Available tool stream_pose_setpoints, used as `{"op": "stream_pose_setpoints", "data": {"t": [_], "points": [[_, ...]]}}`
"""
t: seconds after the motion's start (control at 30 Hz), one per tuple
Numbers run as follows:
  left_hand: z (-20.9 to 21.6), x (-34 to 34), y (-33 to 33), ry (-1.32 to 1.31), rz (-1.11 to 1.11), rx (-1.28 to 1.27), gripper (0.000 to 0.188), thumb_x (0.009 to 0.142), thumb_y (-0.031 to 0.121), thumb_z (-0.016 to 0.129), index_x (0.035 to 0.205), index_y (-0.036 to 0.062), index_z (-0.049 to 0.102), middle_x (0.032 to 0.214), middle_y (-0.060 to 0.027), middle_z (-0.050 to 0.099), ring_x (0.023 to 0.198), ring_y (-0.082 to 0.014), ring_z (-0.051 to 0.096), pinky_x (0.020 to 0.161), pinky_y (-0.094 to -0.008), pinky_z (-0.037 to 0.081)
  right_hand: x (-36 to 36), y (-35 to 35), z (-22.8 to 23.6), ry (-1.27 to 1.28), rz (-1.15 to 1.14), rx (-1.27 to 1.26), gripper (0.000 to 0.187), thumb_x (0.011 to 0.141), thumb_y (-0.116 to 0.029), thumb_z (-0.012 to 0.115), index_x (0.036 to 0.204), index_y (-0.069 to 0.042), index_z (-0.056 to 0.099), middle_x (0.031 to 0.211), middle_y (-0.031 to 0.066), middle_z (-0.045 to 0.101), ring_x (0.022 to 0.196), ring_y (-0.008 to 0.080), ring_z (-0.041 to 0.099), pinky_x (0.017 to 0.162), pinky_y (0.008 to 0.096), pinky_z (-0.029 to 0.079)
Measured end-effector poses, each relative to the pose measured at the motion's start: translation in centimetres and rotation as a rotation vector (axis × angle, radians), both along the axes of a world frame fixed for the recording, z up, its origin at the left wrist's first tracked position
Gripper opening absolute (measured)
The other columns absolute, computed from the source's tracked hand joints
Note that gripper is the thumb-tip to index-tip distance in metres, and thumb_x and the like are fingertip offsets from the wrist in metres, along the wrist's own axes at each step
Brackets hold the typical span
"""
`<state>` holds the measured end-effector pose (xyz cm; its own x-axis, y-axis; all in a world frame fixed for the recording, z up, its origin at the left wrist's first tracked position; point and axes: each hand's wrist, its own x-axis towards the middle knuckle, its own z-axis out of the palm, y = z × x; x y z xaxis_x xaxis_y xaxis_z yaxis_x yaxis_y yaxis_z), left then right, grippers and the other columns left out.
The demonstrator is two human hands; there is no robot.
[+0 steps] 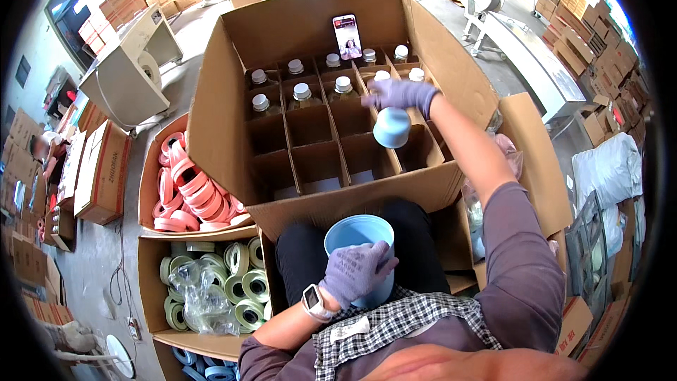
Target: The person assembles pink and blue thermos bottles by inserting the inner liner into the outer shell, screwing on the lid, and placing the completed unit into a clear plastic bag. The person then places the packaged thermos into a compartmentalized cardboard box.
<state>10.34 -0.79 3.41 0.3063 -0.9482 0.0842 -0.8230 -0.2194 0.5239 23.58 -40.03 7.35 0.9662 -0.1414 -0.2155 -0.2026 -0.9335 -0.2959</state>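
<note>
Grey-gloved, my left hand (356, 273) is closed on the side of a light blue open-topped plastic container (360, 228), which stands between my thighs. My right hand (402, 94), in a matching glove, reaches over a large cardboard box (331, 206) with its fingers closed. From that hand hangs a smaller light blue cup-shaped piece (392, 129), narrower at the top. Cardboard dividers (310, 127) split the box into cells. Clear bottles with silvery caps (302, 92) stand in the far cells, while several near cells hold no bottle.
A phone (346, 37) leans upright among the far bottles. On the left, open cartons hold pink rings (201, 194) and pale green rings (247, 286). Another opened carton (539, 169) stands on the right. Beyond are a grey machine (130, 67) and stacked cartons (106, 169).
</note>
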Motion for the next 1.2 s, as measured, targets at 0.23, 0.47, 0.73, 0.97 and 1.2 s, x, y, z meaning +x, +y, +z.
{"op": "stream_pose_setpoints", "data": {"t": [0.23, 0.47, 0.73, 0.97, 1.2], "points": [[1.0, 1.2, -1.0, 0.301, 0.111, -0.247, 0.029, 0.086, 0.029, 0.077, 0.105, 0.0098, 0.070, 0.081, -0.0095, 0.070, 0.070, -0.0274, 0.070, 0.063, -0.0337, 0.055, 7.2, -6.8, -5.6, -0.052, -0.264, -0.352, 0.069, 0.066, -0.039, 0.085, 0.128, -0.014, 0.066, 0.120, 0.0157, 0.071, 0.115, 0.0323, 0.066, 0.101, 0.0411, 0.051], [0.6, 3.1, 0.5, 1.105, 0.157, -0.607, 0.035, 0.090, 0.004, 0.057, 0.124, -0.0017, 0.059, 0.110, -0.0110, 0.068, 0.100, -0.0193, 0.066, 0.091, -0.0336, 0.054, 1.9, -4.6, 9.8, -0.674, -0.201, -0.369, 0.044, 0.074, -0.043, 0.077, 0.105, -0.014, 0.069, 0.106, 0.0114, 0.069, 0.091, 0.0283, 0.070, 0.087, 0.0434, 0.056], [9.0, 10.0, -0.6, 0.927, 0.088, -1.252, 0.105, 0.089, 0.055, 0.071, 0.161, 0.0219, 0.002, 0.161, -0.0130, 0.022, 0.143, -0.0357, 0.036, 0.109, -0.0583, 0.042, -17.8, 13.2, 9.2, -1.148, -0.024, 0.449, 0.076, 0.073, -0.037, 0.087, 0.134, -0.010, 0.052, 0.123, 0.0083, 0.060, 0.106, 0.0234, 0.064, 0.087, 0.0378, 0.056], [11.7, 6.3, 1.8, 0.454, 0.182, -0.694, 0.077, 0.067, 0.016, 0.083, 0.138, -0.0008, 0.056, 0.138, -0.0140, 0.058, 0.129, -0.0258, 0.055, 0.112, -0.0395, 0.042, -24.5, 20.5, -2.6, -0.651, 0.152, 1.007, 0.108, 0.075, -0.026, 0.088, 0.159, -0.006, 0.023, 0.156, 0.0132, 0.037, 0.143, 0.0256, 0.038, 0.121, 0.0411, 0.027], [6.3, 0.1, -0.5, -0.126, -0.307, 0.099, 0.122, 0.052, 0.066, 0.088, 0.149, 0.0072, 0.044, 0.151, -0.0253, 0.041, 0.140, -0.0440, 0.041, 0.115, -0.0476, 0.038, -29.8, 22.0, -8.9, -0.639, -0.086, 1.413, 0.094, 0.091, -0.064, 0.062, 0.156, -0.007, 0.025, 0.151, 0.0152, 0.039, 0.143, 0.0287, 0.038, 0.120, 0.0429, 0.028]]}}
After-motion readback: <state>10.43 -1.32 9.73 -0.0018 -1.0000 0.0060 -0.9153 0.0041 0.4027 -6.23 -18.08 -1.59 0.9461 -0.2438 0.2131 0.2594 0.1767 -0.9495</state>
